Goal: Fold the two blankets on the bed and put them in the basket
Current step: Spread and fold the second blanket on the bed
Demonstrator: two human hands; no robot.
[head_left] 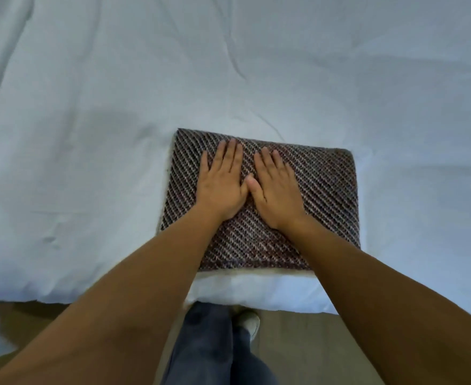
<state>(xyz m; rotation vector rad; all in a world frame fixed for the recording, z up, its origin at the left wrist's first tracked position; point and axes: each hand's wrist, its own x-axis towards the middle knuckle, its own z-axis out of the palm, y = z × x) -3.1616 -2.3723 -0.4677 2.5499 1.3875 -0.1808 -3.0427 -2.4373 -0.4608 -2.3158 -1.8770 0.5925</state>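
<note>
Since the blanket [320, 190] is seen as a compact, thick rectangle with squared edges, its folding is judged to be finished or very nearly so. It is laid on the bed [228, 65], close to the near edge of the mattress. On the middle of the blanket the left hand [221, 182] and the right hand [277, 190] are laid flat, side by side, with fingers straight and thumbs meeting. Nothing is gripped by either, and the layers appear to be pressed down and smoothed. Along the blanket's left and near borders a pale, fleecy underside is shown. Around the blanket the bed's surface is seen pale and wrinkled.

Nearer than the blanket, past the bed's edge, a brown floor [289, 343], dark trouser legs [206, 343] and a light shoe [249, 322] are seen.

No second blanket and no basket are caught in the view, so it cannot be told whether the other blanket is already dealt with. As far as can be judged, this blanket is not yet lifted and placed in the basket, and the task is counted as unfinished.
</note>
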